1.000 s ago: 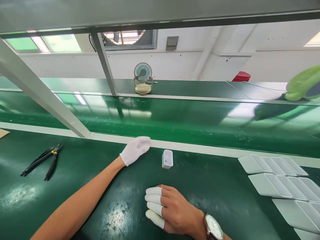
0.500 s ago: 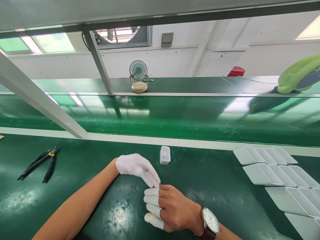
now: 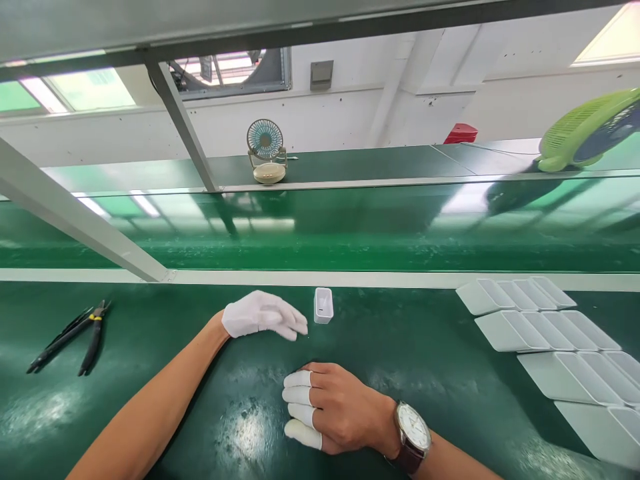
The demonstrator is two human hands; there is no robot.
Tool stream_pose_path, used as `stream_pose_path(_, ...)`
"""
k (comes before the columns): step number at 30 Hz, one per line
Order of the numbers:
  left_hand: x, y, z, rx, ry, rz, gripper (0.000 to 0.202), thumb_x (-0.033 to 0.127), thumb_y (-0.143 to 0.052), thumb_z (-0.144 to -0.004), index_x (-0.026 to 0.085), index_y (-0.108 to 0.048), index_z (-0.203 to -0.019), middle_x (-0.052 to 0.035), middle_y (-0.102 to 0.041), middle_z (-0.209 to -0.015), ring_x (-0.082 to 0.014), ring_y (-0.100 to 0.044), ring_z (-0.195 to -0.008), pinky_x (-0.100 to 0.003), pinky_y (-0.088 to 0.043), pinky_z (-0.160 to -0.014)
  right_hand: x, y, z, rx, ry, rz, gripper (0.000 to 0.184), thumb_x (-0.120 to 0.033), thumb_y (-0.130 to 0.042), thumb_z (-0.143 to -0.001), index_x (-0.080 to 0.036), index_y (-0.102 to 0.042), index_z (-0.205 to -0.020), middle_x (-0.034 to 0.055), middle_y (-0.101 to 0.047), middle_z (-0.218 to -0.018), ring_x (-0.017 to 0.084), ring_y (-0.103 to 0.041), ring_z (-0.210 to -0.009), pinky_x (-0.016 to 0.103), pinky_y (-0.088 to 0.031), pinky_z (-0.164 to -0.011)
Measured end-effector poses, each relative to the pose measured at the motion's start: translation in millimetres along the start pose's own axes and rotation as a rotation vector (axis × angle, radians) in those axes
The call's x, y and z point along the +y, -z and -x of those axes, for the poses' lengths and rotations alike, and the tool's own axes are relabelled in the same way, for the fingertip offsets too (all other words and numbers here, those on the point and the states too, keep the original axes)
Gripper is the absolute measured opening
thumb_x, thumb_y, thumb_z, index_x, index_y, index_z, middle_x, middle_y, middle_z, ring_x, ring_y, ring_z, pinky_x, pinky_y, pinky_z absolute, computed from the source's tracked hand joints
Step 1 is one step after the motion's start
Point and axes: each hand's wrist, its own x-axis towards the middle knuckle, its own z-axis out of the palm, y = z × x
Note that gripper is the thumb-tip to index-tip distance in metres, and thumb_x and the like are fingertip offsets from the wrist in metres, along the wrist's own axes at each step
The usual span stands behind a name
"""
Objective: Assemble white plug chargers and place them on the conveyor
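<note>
My left hand [image 3: 264,315], in a white glove, hovers over or rests on the green bench, its fingers extended and slightly bent. Its fingertips point toward a small white open-topped plastic box [image 3: 323,307] just to the right, with a gap between them. Nearer to me is my right hand [image 3: 337,407], palm down. White cots cover most of its digits, which lie stretched out side by side; the finger at the top is bare. Nothing shows in either hand, though the right palm is hidden.
Black-handled cutting pliers [image 3: 95,337] lie at left beside dark tweezers [image 3: 60,337]. Rows of white trays [image 3: 545,333] stand at right. A grey post [image 3: 100,220] meets the bench's rear rail. Behind are a small fan [image 3: 267,150] and a green fan [image 3: 585,130].
My left hand has drawn up and away from my right hand, so their fingers no longer meet. The right hand stays in nearly the same place. The view has shifted slightly.
</note>
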Motion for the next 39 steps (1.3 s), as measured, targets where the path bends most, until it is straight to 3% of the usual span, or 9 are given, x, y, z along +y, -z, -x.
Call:
stream_pose_path(4,3,-11.2,5,-0.311,0.287,-0.019,0.048,0.038,-0.078,-0.079,0.018,-0.069,-0.123,-0.0154,-0.054,-0.145,-0.0374,-0.064,-0.119,-0.038,-0.064,-0.072,-2,-3,1,-0.013,0.010,0.015,0.031,-0.041,-0.061,-0.096,-0.021,-0.066,-0.072,0.0054,-0.068,-0.074,0.017,-0.064,-0.077,0.029,-0.048,-0.067)
stream_pose_path(8,7,-14.7,3,-0.248,0.401,-0.094,0.050,0.042,-0.072,-0.084,0.021,-0.065,-0.129,-0.0123,-0.057,-0.144,-0.0347,-0.069,-0.110,-0.039,-0.065,-0.068,-2,-4,0,-0.009,0.005,0.002,0.029,-0.038,-0.061,-0.095,-0.021,-0.066,-0.072,0.0046,-0.068,-0.074,0.017,-0.064,-0.078,0.029,-0.048,-0.070)
stream_pose_path(10,8,-9.1,-1,-0.063,0.346,-0.153,0.052,0.044,-0.072,-0.084,0.020,-0.065,-0.130,-0.0135,-0.064,-0.135,-0.0309,-0.072,-0.102,-0.043,-0.062,-0.083,-1,-3,-1,0.003,0.001,-0.006,0.028,-0.036,-0.062,-0.095,-0.020,-0.065,-0.073,0.0042,-0.068,-0.076,0.016,-0.064,-0.080,0.029,-0.048,-0.072)
stream_pose_path(12,5,0.9,-6,0.252,0.188,-0.228,0.050,0.044,-0.073,-0.084,0.018,-0.068,-0.125,-0.0144,-0.069,-0.127,-0.0275,-0.072,-0.101,-0.044,-0.056,-0.096,0,-2,-1,0.009,0.001,-0.010,0.028,-0.036,-0.062,-0.095,-0.020,-0.065,-0.073,0.0037,-0.068,-0.077,0.016,-0.064,-0.081,0.028,-0.047,-0.073)
stream_pose_path(14,1,12.1,-11,0.552,0.000,-0.231,0.045,0.047,-0.072,-0.083,0.014,-0.072,-0.113,-0.0157,-0.071,-0.119,-0.0257,-0.070,-0.101,-0.043,-0.054,-0.098,0,-3,-1,0.005,0.006,-0.010,0.029,-0.037,-0.062,-0.095,-0.020,-0.064,-0.072,0.0032,-0.068,-0.076,0.015,-0.063,-0.081,0.028,-0.047,-0.072)
stream_pose_path(16,-4,20.0,-15,0.688,-0.109,-0.169,0.044,0.050,-0.071,-0.083,0.011,-0.072,-0.104,-0.0161,-0.073,-0.110,-0.0235,-0.069,-0.095,-0.041,-0.055,-0.093,1,-4,0,0.001,0.008,-0.010,0.031,-0.040,-0.063,-0.094,-0.021,-0.063,-0.070,0.0029,-0.067,-0.075,0.015,-0.063,-0.080,0.028,-0.047,-0.071)
stream_pose_path(20,-7,17.6,-17,0.689,-0.092,-0.276,0.040,0.046,-0.070,-0.082,0.012,-0.071,-0.102,-0.0115,-0.073,-0.095,-0.0195,-0.067,-0.083,-0.038,-0.055,-0.086,1,-6,1,-0.009,-0.015,-0.001,0.033,-0.043,-0.062,-0.094,-0.022,-0.064,-0.069,0.0023,-0.066,-0.072,0.015,-0.062,-0.078,0.029,-0.046,-0.070)
stream_pose_path(29,-3,-26.3,-29,0.632,-0.043,-0.667,0.062,0.034,-0.072,-0.073,0.018,-0.057,-0.132,0.0022,-0.064,-0.078,-0.0113,-0.055,-0.061,-0.027,-0.049,-0.063,3,-10,2,0.006,-0.015,0.031,0.034,-0.040,-0.058,-0.098,-0.021,-0.066,-0.071,0.0025,-0.068,-0.073,0.015,-0.064,-0.081,0.028,-0.043,-0.071)
stream_pose_path(39,-4,-61.7,-75,0.608,-0.024,-0.893,0.074,0.036,-0.082,-0.067,0.020,-0.056,-0.134,0.0026,-0.062,-0.081,-0.0156,-0.058,-0.071,-0.033,-0.051,-0.073,5,-14,1,-0.025,-0.001,0.110,0.046,-0.044,-0.054,-0.099,-0.020,-0.063,-0.062,0.0012,-0.064,-0.064,0.013,-0.061,-0.071,0.028,-0.041,-0.070)
